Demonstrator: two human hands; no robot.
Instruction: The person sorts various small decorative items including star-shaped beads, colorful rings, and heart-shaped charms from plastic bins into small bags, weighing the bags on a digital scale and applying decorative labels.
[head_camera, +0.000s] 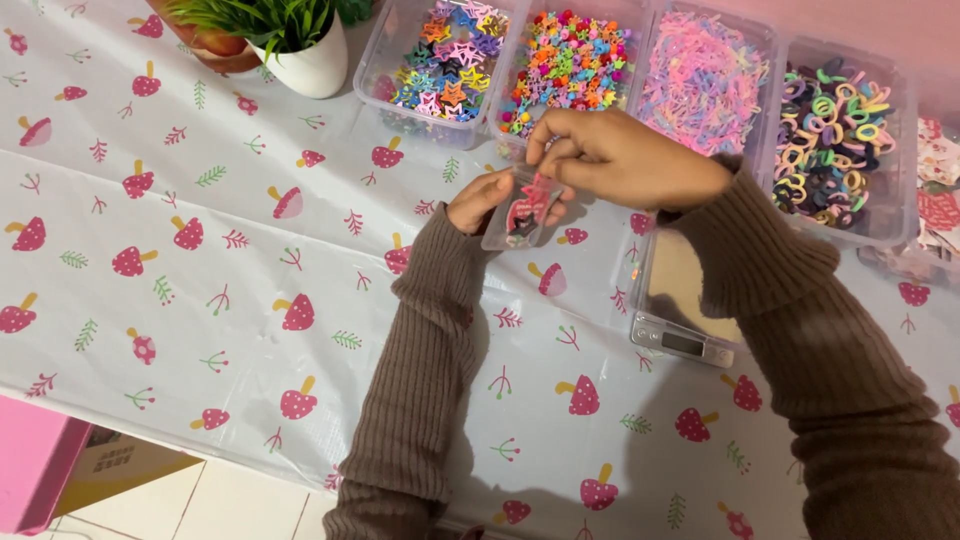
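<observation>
My left hand (482, 198) holds a small clear plastic bag (516, 215) with a few small coloured clips inside, above the table. My right hand (620, 155) pinches the top of the same bag, fingers closed on its opening or on a pink clip there; which one I cannot tell. Both arms wear brown ribbed sleeves. Behind the hands stand clear bins: one with star-shaped clips (445, 60), one with small multicoloured clips (570, 60), one with pink and pastel pieces (705, 80), one with coloured hair rings (835, 135).
A small digital scale (685, 340) lies under my right forearm. A white pot with a green plant (300, 45) stands at the back left. The table wears a white mushroom-print cloth (200, 280). A pink box (30, 460) and cardboard sit on the floor at the lower left.
</observation>
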